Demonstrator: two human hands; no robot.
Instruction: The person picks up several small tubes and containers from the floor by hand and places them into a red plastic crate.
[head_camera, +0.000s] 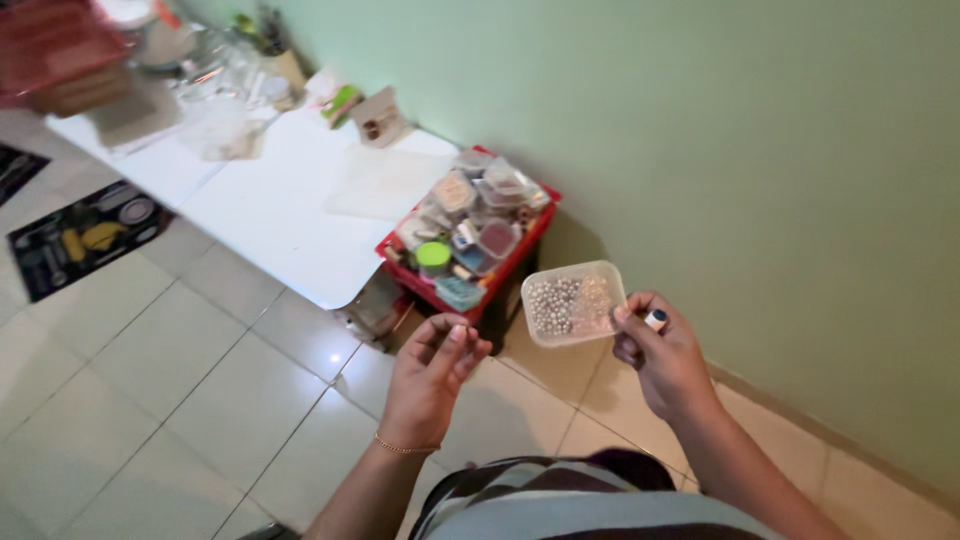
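Observation:
My right hand (662, 360) holds a small clear plastic box (572, 303) by its right edge; the box is full of silvery and pale beads. A small dark-and-white thing sits between that hand's thumb and finger. My left hand (432, 375), with a thin gold bracelet at the wrist, hovers just left of the box, fingers curled and pinched together; whether it holds something tiny I cannot tell. Both hands are above the tiled floor, in front of a red crate (508, 258).
The red crate holds several small tubs and lids of craft bits. A low white table (270, 205) stretches left, with clear jars and clutter at its far end. A green wall (750, 150) runs along the right. A dark printed mat (85, 235) lies on the tiles.

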